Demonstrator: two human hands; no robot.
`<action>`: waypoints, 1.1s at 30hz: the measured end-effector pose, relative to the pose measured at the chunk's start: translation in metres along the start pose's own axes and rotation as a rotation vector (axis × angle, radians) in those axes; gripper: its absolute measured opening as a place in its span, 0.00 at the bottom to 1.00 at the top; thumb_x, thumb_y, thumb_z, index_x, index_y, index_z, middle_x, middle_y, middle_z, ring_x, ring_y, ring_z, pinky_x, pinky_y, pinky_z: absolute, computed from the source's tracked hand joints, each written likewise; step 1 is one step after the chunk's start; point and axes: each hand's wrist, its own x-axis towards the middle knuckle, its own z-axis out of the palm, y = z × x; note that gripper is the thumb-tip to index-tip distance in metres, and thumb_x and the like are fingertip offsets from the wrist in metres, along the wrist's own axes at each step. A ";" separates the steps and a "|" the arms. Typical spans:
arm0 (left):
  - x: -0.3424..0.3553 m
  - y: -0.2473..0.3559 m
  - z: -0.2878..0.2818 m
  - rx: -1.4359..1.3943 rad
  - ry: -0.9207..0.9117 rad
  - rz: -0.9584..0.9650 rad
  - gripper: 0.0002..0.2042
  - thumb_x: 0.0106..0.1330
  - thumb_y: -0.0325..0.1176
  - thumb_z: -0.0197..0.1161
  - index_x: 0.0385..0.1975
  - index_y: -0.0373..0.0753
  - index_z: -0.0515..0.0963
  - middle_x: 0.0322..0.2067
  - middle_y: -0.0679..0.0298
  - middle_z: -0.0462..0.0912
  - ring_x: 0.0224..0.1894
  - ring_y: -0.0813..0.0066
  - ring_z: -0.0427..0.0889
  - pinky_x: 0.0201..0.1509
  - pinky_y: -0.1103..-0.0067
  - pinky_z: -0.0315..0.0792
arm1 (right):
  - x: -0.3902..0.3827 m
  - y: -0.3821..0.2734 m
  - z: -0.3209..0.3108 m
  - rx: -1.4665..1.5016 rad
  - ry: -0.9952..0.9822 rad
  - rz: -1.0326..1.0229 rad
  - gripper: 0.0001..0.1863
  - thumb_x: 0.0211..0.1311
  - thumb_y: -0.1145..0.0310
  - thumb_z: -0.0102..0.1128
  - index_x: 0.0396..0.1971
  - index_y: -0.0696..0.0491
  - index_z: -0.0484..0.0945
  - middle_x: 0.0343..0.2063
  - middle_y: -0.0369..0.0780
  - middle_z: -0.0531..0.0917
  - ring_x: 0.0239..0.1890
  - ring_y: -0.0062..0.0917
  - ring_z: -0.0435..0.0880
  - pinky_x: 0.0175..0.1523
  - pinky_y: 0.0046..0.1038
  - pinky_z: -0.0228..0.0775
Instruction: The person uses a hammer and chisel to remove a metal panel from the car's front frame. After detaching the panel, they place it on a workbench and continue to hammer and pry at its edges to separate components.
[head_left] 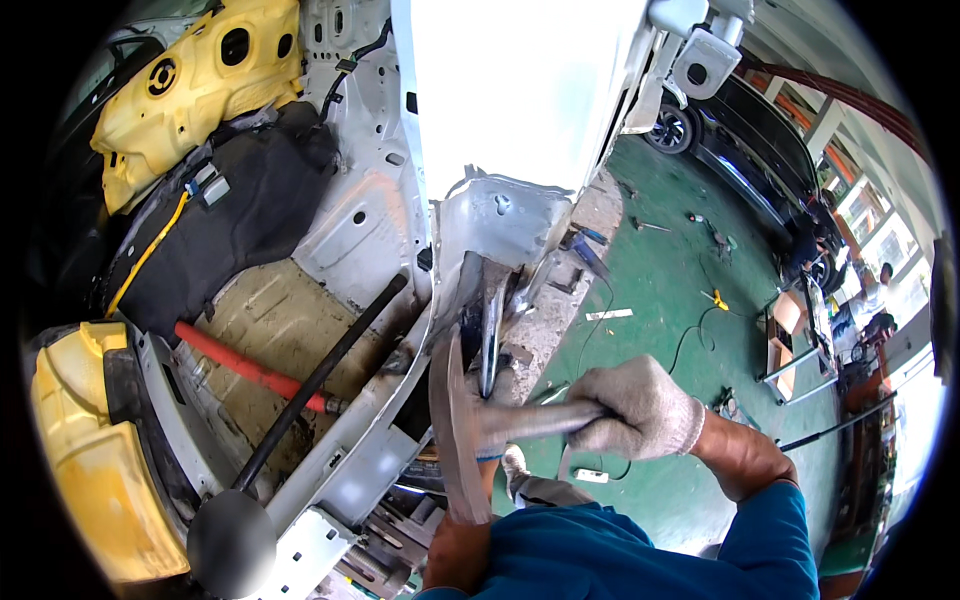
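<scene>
Gripping a hammer (456, 420) in the gloved right hand (640, 405), with fingers curled firmly round the end of the handle
Holding it sideways in front of the chest, with the handle running left from the fist and the blurred head standing lengthwise near the middle of the view, beside the edge of the car body (330, 462)
Reaching forward with the left forearm (458, 558) as well, passing behind the lower end of the hammer head; mostly hiding the left hand (506, 384) there, so cannot tell whether open or closed on anything
Showing just above the handle a shiny steel bar (491, 325), nearly upright, pointing up toward a bent panel (503, 220) at the foot of the white post (500, 90)
Lying to the left, inside the car body, a black rod (325, 370) slanting across a red tube (240, 362) over the bare, dirty car floor (262, 310)
Sitting farther left and above, a black mat (245, 185) and yellow padding (205, 75)
Spreading out to the right, a green floor (640, 270) with scattered tools and cables, a cart (800, 340) and a dark car (750, 140) beyond
</scene>
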 end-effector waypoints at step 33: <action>-0.011 -0.006 -0.009 0.109 -0.051 -0.186 0.18 0.60 0.41 0.76 0.41 0.33 0.83 0.33 0.58 0.86 0.33 0.71 0.83 0.38 0.74 0.76 | -0.003 0.056 0.025 0.116 0.165 0.325 0.22 0.68 0.50 0.65 0.37 0.58 0.81 0.21 0.45 0.82 0.23 0.34 0.85 0.31 0.36 0.76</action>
